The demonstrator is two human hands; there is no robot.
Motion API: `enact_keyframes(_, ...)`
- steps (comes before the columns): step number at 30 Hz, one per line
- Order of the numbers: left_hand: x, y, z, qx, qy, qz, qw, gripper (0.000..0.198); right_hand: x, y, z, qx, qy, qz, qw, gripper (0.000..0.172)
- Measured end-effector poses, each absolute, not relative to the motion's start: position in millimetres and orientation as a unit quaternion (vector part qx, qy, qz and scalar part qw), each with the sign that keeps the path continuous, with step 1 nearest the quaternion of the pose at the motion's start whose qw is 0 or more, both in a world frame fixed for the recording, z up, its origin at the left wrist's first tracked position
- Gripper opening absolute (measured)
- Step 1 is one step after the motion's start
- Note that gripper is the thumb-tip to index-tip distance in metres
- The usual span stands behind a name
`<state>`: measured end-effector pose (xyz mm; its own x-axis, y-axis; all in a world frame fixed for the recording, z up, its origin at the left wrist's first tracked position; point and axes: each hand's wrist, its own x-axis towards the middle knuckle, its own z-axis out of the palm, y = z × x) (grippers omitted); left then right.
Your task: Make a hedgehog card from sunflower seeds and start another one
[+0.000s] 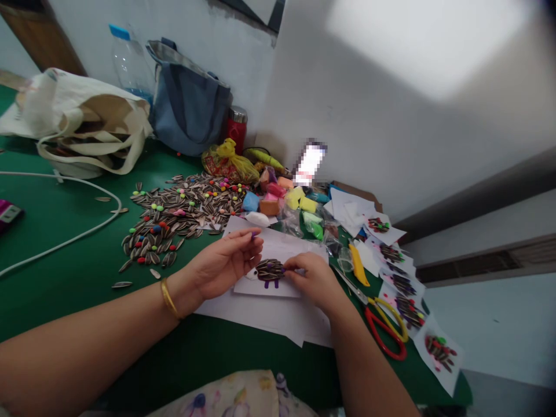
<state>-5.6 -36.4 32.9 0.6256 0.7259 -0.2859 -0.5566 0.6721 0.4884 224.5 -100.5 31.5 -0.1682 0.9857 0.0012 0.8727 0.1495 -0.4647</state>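
Observation:
A hedgehog picture point(270, 271) with sunflower seeds for spines and purple legs lies on a white paper sheet point(278, 289). My left hand point(223, 263), wearing a gold bangle point(170, 298), hovers over the paper's left side. Its fingers are curled, and a small purple bit of clay point(254, 235) shows at the fingertips. At the hedgehog's right end, my right hand point(313, 277) has thumb and forefinger pinched together. Small purple dots show among the seeds there; whatever lies inside that pinch is hidden.
Striped sunflower seeds point(191, 202) mixed with coloured ones spread at the left. Clay blocks point(269, 207) and a phone point(309, 164) stand behind the paper. Scissors point(382, 321), a yellow cutter point(358, 265) and finished seed cards point(438, 350) lie rightward. A white cable point(99, 188) curves leftward.

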Motion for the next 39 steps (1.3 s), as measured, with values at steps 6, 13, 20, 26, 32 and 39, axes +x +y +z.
enact_keyframes(6,-6.5,-37.3,33.7,0.174,0.236,0.365,0.884,0.018,226.5,-101.0,33.2,-0.620,-0.742,0.205,0.151,0.012)
enact_keyframes(13,-5.9,-35.7,34.2,0.171,0.238,0.364,0.884,0.019,225.6,-100.4,31.5,-0.620,-0.741,0.201,0.161,0.007)
enact_keyframes(20,-5.7,-37.2,34.7,0.176,0.247,0.363,0.881,0.018,222.9,-99.5,27.3,-0.627,-0.733,0.203,0.171,0.006)
enact_keyframes(26,-3.6,-36.7,34.4,0.210,0.281,0.375,0.858,0.014,221.9,-101.2,27.4,-0.633,-0.721,0.217,0.182,0.007)
enact_keyframes(32,-3.4,-35.5,33.3,0.262,0.342,0.376,0.820,0.013,221.1,-102.9,31.0,-0.638,-0.710,0.235,0.184,0.009)
enact_keyframes(39,-4.2,-35.2,35.4,0.274,0.355,0.362,0.817,0.015,220.0,-102.4,32.7,-0.636,-0.713,0.229,0.189,0.012)
